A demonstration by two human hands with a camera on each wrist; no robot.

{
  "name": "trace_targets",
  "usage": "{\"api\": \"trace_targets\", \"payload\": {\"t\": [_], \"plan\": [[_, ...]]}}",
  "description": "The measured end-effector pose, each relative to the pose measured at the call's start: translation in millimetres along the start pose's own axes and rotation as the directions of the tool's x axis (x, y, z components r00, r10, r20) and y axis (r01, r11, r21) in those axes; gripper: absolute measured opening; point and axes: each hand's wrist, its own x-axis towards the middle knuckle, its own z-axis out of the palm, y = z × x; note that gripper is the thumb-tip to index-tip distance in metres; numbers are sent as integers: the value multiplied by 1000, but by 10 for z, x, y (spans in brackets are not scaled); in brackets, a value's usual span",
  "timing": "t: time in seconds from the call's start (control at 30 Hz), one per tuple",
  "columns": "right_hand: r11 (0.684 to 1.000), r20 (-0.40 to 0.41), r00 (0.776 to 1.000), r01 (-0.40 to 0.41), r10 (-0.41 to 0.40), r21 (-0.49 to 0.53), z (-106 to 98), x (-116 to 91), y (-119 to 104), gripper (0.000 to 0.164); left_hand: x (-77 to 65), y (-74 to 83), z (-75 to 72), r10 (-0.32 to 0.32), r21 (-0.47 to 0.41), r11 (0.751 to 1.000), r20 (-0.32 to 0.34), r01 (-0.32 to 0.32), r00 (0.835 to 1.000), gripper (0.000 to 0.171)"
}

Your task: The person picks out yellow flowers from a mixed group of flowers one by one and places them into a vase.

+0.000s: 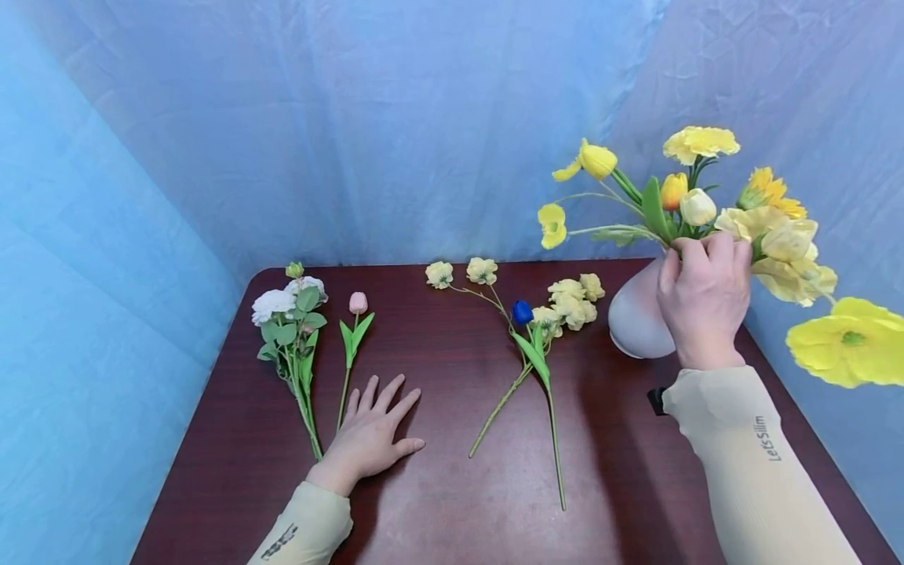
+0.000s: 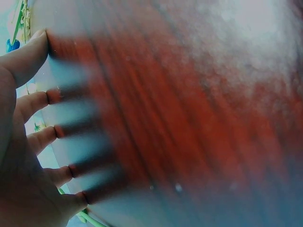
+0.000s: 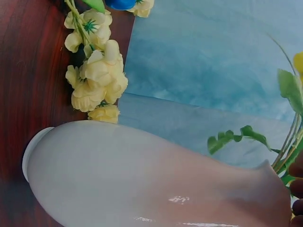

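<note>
At the right, a glossy white-and-pink vase (image 1: 639, 310) stands on the dark red table, filled with yellow and cream artificial flowers. My right hand (image 1: 706, 302) is at its mouth, fingers curled around flower stems (image 3: 284, 158) just above the rim; the palm side is hidden in the head view. A large yellow poppy (image 1: 851, 341) leans out past the wrist on the right. My left hand (image 1: 374, 431) rests on the table with its fingers spread, beside the stem of a pink tulip (image 1: 358, 304), and holds nothing.
White roses (image 1: 275, 304) with green leaves lie at the table's left. Mid-table, a blue tulip (image 1: 523, 312) lies across a cream-flowered branch (image 1: 482, 271), near more cream blossoms (image 1: 572, 304). Pale blue cloth (image 1: 424, 133) hangs behind the table (image 1: 438, 502).
</note>
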Motion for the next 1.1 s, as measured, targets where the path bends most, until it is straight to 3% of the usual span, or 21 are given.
{"api": "trace_targets", "payload": {"t": [0.2, 0.67, 1.1], "plan": [[1000, 7, 1000, 19, -19, 16, 4, -67, 30, 22, 1, -5, 13, 2, 8, 1000, -3, -2, 1000, 77], [995, -120, 989, 94, -88, 38, 39, -204, 21, 16, 3, 0, 13, 5, 15, 1000, -7, -5, 1000, 77], [986, -61, 990, 133, -128, 99, 54, -458, 45, 19, 18, -4, -7, 1, 25, 1000, 9, -1, 1000, 77]]}}
